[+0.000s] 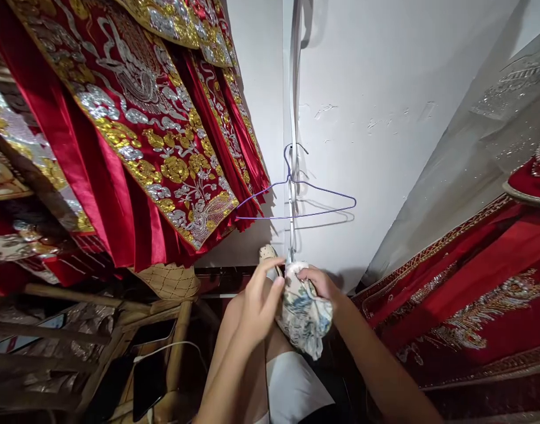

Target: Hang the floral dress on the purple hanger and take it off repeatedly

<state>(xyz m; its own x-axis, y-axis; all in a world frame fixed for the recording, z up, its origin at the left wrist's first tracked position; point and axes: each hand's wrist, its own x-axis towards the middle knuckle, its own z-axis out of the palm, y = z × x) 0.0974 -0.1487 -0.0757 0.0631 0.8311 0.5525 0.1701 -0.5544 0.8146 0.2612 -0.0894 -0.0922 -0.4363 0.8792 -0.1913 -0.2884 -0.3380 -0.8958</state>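
The cloth [305, 318] is a small cream-coloured piece printed with blue and brownish flowers, crumpled into a loose bundle rather than spread flat. It is held up in the air, its top gathered in the right hand [321, 284] and its near edge pinched by the fingers of the left hand [257, 303]. Its lower folds droop free below both.

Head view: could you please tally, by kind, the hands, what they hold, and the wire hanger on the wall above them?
hands: 2, the left hand and the right hand
floral cloth: 1, bunched between both hands
purple wire hanger: 1, hanging bare at the wall corner
Total: 4
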